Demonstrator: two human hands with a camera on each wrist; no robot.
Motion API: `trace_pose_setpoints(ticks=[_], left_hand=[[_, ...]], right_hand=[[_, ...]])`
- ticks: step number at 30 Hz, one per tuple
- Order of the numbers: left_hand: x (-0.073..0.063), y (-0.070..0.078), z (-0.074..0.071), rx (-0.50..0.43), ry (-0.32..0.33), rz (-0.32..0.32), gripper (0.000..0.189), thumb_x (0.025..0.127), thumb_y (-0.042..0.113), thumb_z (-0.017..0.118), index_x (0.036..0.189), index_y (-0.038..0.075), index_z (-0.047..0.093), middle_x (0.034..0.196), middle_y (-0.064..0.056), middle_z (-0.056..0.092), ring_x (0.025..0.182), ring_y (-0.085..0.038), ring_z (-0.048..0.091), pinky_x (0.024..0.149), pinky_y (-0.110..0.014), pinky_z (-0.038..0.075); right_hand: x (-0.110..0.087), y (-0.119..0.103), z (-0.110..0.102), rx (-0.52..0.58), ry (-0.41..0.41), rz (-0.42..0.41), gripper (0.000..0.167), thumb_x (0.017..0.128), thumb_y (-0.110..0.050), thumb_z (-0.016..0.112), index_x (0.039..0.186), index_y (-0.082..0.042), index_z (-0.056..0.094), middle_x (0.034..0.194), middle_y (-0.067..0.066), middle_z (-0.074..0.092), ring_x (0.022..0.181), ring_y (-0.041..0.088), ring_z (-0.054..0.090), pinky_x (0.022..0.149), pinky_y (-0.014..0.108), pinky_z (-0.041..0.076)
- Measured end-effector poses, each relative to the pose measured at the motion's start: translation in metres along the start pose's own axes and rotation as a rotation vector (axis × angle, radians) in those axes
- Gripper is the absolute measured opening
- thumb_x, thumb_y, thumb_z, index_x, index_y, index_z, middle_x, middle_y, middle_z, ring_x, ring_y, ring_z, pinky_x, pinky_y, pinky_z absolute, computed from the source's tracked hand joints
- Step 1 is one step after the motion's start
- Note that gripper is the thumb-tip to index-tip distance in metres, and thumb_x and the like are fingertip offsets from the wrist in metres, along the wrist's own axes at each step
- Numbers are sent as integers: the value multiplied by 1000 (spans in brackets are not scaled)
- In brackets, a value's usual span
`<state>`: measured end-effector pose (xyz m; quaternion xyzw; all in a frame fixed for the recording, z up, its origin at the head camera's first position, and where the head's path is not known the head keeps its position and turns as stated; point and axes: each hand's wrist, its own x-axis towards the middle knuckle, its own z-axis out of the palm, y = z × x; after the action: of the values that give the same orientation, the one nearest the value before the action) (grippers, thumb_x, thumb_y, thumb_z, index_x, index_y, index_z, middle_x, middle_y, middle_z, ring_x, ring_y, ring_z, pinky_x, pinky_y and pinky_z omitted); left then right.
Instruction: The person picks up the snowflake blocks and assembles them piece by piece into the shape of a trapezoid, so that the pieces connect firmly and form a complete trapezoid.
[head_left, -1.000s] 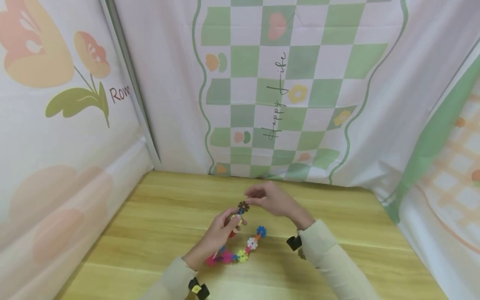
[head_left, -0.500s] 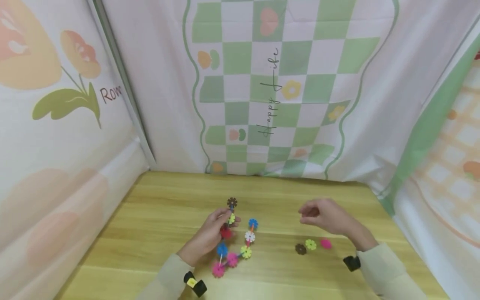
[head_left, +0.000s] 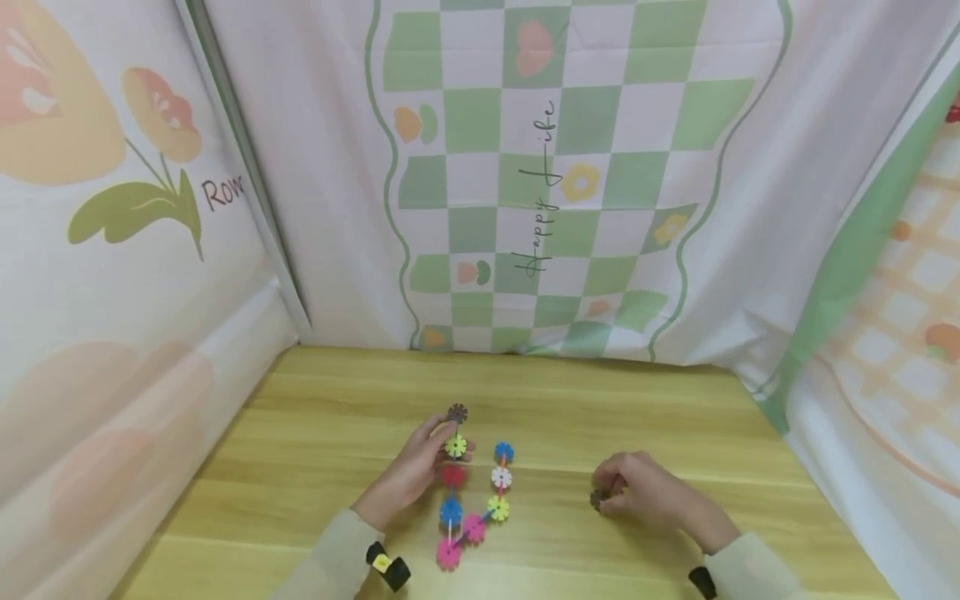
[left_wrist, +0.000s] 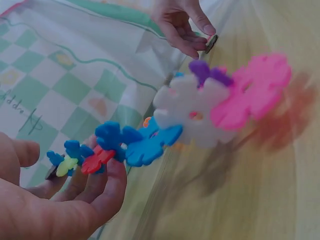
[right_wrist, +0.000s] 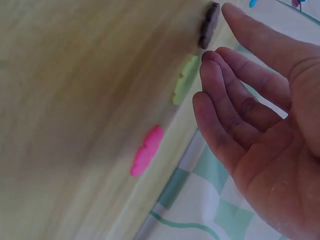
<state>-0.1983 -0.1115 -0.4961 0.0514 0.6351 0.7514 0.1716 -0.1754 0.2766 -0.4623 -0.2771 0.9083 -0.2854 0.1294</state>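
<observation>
My left hand [head_left: 411,471] holds one end of a chain of flower-shaped plastic linking discs [head_left: 453,476], near its brown end disc [head_left: 457,413]. In the left wrist view the fingers curl under the chain's yellow and red discs, and the thumb stands apart. The chain bends through pink discs [head_left: 473,528] and back up to a blue disc [head_left: 504,452]. At the right, my right hand [head_left: 645,496] pinches a loose brown disc [right_wrist: 209,25] by its edges, thumb on one side and fingertips on the other, at the table surface.
Loose yellow-green [right_wrist: 185,80] and pink [right_wrist: 147,150] discs lie on the table beside the right hand; in the head view that hand hides them. A checked curtain [head_left: 540,208] hangs behind the wooden table [head_left: 337,400], and printed cloth walls stand at both sides.
My right hand has left the chain's brown end, moved right and come down onto the loose brown disc. The left hand has kept the chain, shifting slightly left in view.
</observation>
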Motion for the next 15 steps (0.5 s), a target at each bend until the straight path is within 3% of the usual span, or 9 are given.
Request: trace_pose_setpoints(ticks=[4, 10, 15], left_hand=[[1, 0, 0, 27, 27, 16, 42, 113, 35, 49, 137, 0, 50, 124, -21, 68, 101, -20, 72, 97, -38, 60], [0, -1, -1, 183, 159, 47, 40, 109, 25, 57, 133, -7, 63, 117, -13, 68, 95, -16, 62, 86, -29, 57], [2, -3, -3, 197, 153, 60, 31, 108, 18, 59, 125, -6, 66, 109, -12, 69, 91, -15, 62, 82, -27, 58]], right_hand=[[2, 2, 3, -12, -5, -7, 26, 85, -14, 86, 108, -4, 76, 100, -1, 74, 85, 8, 64, 73, 23, 58], [9, -1, 4, 2, 13, -22, 13, 87, -9, 84, 93, -12, 73, 88, -5, 71, 78, 2, 60, 67, 21, 55], [28, -18, 5, 18, 72, -23, 11, 92, -8, 80, 90, -13, 71, 83, -6, 70, 74, 1, 61, 66, 21, 56]])
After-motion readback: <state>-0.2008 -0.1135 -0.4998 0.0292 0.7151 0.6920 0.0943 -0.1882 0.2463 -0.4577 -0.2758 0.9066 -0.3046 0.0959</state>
